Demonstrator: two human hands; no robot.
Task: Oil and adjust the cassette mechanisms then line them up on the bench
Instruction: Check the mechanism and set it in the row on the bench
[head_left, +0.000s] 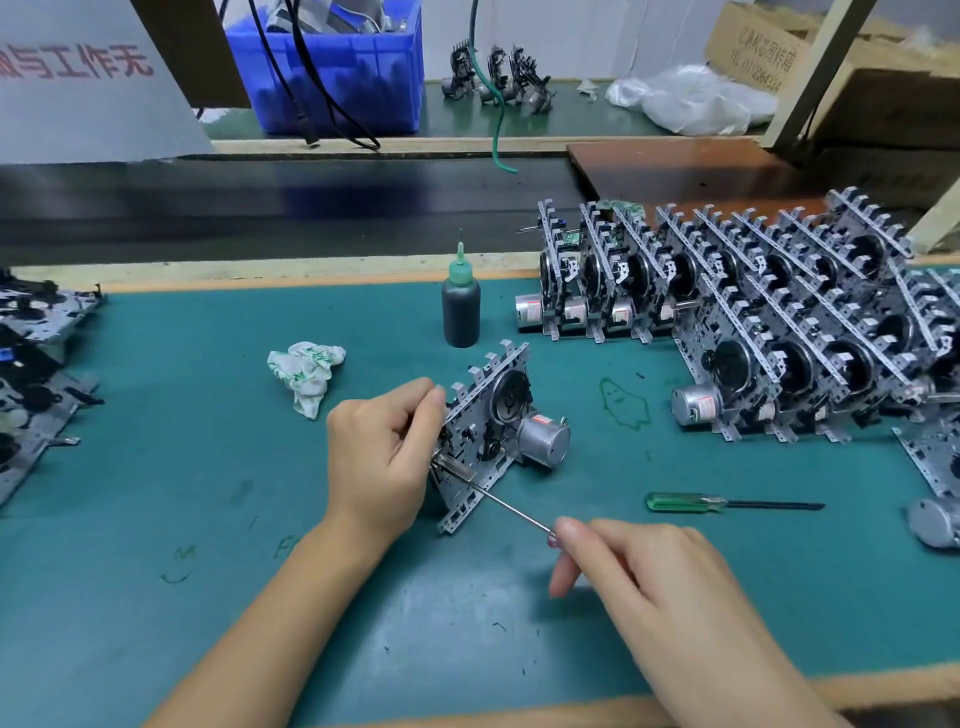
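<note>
A metal cassette mechanism (496, 415) with a silver motor stands tilted on its edge at the middle of the green mat (208, 467). My left hand (382, 457) grips its left side. My right hand (639, 571) pinches the red handle of a thin screwdriver (511, 512), whose tip touches the mechanism's lower left part. A dark oil bottle (461, 309) with a green nozzle stands upright behind the mechanism. Two rows of several finished mechanisms (753, 312) stand lined up at the right.
A green-handled screwdriver (727, 503) lies on the mat to the right. A crumpled cloth (304, 371) lies left of the bottle. Flat mechanisms (31, 364) are stacked at the left edge. A blue bin (337, 78) and a plastic bag (691, 98) sit on the far shelf.
</note>
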